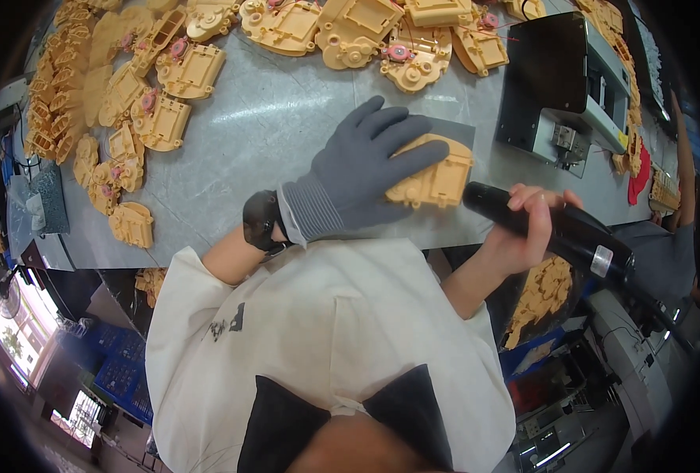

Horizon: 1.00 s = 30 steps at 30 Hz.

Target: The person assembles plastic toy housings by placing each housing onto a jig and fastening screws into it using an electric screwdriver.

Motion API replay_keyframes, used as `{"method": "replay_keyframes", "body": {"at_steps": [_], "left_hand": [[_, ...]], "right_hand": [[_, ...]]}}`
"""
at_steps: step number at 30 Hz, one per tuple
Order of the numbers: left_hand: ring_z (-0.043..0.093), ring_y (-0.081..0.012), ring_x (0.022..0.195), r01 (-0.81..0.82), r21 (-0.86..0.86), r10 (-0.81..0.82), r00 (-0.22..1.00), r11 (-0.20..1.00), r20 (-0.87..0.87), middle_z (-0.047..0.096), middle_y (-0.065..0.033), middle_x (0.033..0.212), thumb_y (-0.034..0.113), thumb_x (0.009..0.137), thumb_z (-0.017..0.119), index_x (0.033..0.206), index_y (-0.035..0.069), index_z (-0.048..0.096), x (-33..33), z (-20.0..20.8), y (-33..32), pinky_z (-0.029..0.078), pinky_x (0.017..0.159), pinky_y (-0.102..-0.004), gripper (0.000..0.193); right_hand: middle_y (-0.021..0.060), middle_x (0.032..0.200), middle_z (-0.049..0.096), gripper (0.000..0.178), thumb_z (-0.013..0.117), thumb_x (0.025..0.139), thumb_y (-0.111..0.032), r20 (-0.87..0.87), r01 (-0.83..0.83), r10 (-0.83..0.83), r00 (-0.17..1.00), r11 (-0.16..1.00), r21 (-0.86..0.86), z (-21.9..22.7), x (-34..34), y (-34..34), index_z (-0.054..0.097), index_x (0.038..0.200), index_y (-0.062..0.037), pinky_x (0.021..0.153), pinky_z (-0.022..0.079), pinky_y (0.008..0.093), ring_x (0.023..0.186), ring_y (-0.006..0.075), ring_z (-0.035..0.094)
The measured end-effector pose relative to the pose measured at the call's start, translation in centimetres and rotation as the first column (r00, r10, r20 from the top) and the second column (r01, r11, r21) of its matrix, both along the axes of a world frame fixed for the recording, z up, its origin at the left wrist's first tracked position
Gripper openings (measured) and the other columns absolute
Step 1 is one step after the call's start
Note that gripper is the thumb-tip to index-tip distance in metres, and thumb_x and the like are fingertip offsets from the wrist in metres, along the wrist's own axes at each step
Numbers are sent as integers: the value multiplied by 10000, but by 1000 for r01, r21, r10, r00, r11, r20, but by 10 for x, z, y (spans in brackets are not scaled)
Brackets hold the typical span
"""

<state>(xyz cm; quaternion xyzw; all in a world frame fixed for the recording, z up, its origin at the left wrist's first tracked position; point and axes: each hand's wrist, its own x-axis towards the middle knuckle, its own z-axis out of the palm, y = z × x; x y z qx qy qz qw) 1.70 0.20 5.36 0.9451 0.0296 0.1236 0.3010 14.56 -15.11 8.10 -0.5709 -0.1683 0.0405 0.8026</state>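
My left hand [365,162], in a grey knitted glove, lies over a yellow plastic housing [440,180] and holds it down on the table. Its thumb and fingers reach round the housing, whose right part shows a boxy, moulded recess. In my bare right hand [533,225] is a black electric screwdriver [590,240], its fingers wrapped round the barrel. The screwdriver's front end comes right up to the housing's right edge; whether they touch I cannot tell. A dark grey mat [459,134] shows beneath the housing.
Many similar yellow housings [192,71], some with a small pink-red round part, line the table's back and left. A black and grey machine [551,75] with a small metal block [568,144] in front stands at the right. The screwdriver's cable trails off lower right. A person [665,252] is at far right.
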Motion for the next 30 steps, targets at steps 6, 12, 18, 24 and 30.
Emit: {"method": "replay_keyframes", "body": {"at_steps": [6,12,18,24,30], "left_hand": [[415,-363,1122,-111,74,114,993,991,-33,408,-165,1274,365,599,706,1259,150,424,4,4,-13,318,958,-523,749],[413,-353,1138,-171,91,173,985,981,-13,423,-168,1251,347,572,733,1180,136,476,1,6,-21,323,955,-531,693],[375,-399,1158,-20,-67,45,918,998,394,370,-216,1296,363,668,658,1211,115,467,2,59,-18,276,968,-556,627],[438,-343,1121,31,35,-32,998,999,45,410,-182,1263,345,691,659,1201,112,475,16,-1,-18,358,929,-496,590],[448,-379,1101,-182,-90,191,976,979,103,378,-241,1274,336,611,730,1246,43,421,-8,-17,-8,369,928,-450,765]], "right_hand": [[65,644,493,384,489,710,-1,8,2,-2,1000,1000,-25,-1,-1,-1,411,1086,-7,588,423,313,526,161,485],[62,643,493,385,498,706,1,35,-14,15,999,1000,-12,1,-1,0,417,1082,-16,591,425,312,520,166,483],[51,613,458,360,475,728,-57,195,-76,40,980,981,180,38,31,-43,409,1081,-39,590,400,341,524,164,474],[61,603,471,359,487,703,-57,367,-9,-27,930,995,96,80,116,-42,432,1056,-30,628,424,358,539,176,485],[110,588,500,371,510,658,91,370,130,-108,923,991,-35,62,119,-1,426,1013,23,558,466,343,482,186,500]]}}
